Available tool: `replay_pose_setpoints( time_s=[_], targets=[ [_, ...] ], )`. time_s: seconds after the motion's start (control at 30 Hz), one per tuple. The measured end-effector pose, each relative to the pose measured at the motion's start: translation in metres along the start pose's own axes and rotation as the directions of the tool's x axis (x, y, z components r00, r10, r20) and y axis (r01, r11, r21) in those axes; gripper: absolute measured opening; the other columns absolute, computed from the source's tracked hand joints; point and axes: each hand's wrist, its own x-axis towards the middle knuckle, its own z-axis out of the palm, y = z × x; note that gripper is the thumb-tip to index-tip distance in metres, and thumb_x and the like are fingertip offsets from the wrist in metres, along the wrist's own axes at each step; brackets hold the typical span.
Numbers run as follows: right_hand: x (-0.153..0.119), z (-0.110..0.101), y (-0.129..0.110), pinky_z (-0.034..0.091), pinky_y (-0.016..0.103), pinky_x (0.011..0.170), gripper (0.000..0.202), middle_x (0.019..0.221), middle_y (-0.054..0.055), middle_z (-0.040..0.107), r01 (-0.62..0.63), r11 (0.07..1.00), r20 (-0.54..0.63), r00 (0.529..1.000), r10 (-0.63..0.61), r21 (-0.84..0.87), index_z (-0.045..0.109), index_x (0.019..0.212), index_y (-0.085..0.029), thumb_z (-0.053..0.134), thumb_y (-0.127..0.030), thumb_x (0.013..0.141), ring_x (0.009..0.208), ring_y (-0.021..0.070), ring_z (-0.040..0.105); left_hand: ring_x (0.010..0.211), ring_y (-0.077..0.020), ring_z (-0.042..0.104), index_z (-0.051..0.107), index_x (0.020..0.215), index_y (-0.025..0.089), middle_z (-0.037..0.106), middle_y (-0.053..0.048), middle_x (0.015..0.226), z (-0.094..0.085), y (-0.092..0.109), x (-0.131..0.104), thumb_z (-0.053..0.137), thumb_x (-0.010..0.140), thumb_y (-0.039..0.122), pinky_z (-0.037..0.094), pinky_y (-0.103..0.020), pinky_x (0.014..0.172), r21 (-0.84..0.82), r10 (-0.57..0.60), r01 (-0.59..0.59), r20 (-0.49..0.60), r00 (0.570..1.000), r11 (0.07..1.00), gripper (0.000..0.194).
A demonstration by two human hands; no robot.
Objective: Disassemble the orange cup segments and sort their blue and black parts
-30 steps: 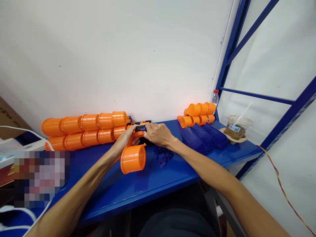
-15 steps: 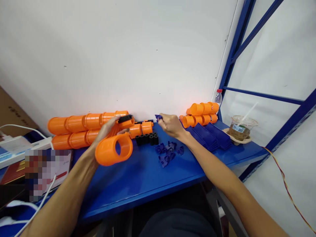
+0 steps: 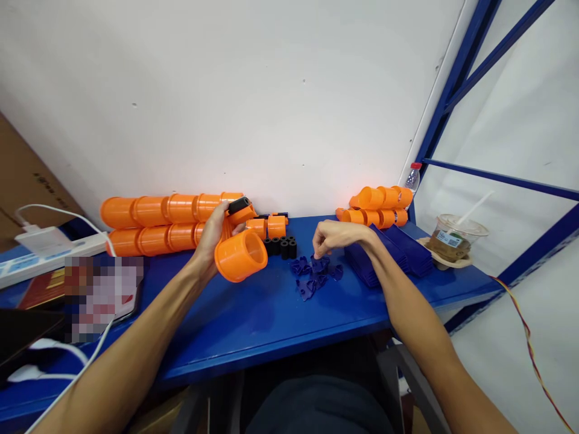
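My left hand (image 3: 216,234) is closed round an orange plastic part with a black foam tube (image 3: 239,205) at its top. An orange cylinder (image 3: 241,255) projects toward me beneath that hand, its round opening facing right. My right hand (image 3: 332,237) is bent down at the wrist over a loose pile of small dark blue plastic pieces (image 3: 307,288). Its fingers are closed, with the tips right at the top of the pile. Whatever lies between them is hidden. Short black foam tubes (image 3: 288,248) stand between my two hands.
Stacked orange cylinders (image 3: 156,211) line the wall at left, with more orange parts (image 3: 371,198) at right. Dark blue sheets (image 3: 407,250) lie beside my right forearm. A drink cup (image 3: 452,238) stands at the right end; a power strip (image 3: 54,259) and cables lie left.
My right hand has come down from near the wall, where it held a small dark blue piece, to the pile. The orange cylinder by my left hand has turned and now opens more rightward.
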Motion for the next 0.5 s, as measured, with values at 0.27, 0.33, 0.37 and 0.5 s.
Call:
replay_pose_setpoints(
  time_s=[0.27,0.33,0.37,0.5],
  targets=[
    [0.024,0.028,-0.028,0.042,0.027,0.067,0.009,0.073,-0.001,0.067,0.135,0.985,-0.797,0.581,-0.166,-0.107,0.072,0.088,-0.019,0.065,-0.022,0.091,0.066,0.0134,0.057,0.038,-0.0099,0.036,0.054,0.073,0.021,0.038,0.004,0.046,0.015,-0.007,-0.010,0.061,0.093,0.056,0.038,-0.023,0.040,0.053,-0.052,0.049,0.072,0.996,0.997,0.041],
    [0.033,0.042,-0.038,0.044,0.027,0.070,0.010,0.080,0.000,0.067,0.253,0.959,-0.840,0.486,-0.241,-0.129,0.069,0.093,-0.020,0.064,-0.028,0.094,0.069,0.0138,0.057,0.039,-0.0097,0.037,0.053,0.070,0.020,0.039,0.003,0.046,0.018,-0.014,-0.010,0.060,0.094,0.056,0.039,-0.023,0.042,0.081,-0.023,0.015,0.099,0.995,0.997,0.044],
    [0.037,0.048,-0.042,0.045,0.027,0.071,0.010,0.083,0.000,0.067,0.291,0.947,-0.837,0.477,-0.269,-0.139,0.068,0.094,-0.020,0.064,-0.030,0.094,0.070,0.0139,0.058,0.039,-0.0097,0.037,0.052,0.069,0.020,0.039,0.003,0.046,0.020,-0.017,-0.010,0.060,0.095,0.056,0.039,-0.023,0.043,0.093,-0.003,-0.007,0.110,0.994,0.996,0.045],
    [0.049,0.064,-0.048,0.046,0.028,0.074,0.007,0.087,0.001,0.067,0.322,0.938,-0.837,0.472,-0.277,-0.129,0.063,0.092,-0.020,0.065,-0.026,0.093,0.073,0.0142,0.058,0.041,-0.0100,0.039,0.051,0.068,0.020,0.042,0.003,0.046,0.024,-0.030,-0.011,0.061,0.095,0.059,0.036,-0.022,0.044,0.166,0.054,-0.079,0.149,0.987,0.983,0.048]
  ],
)
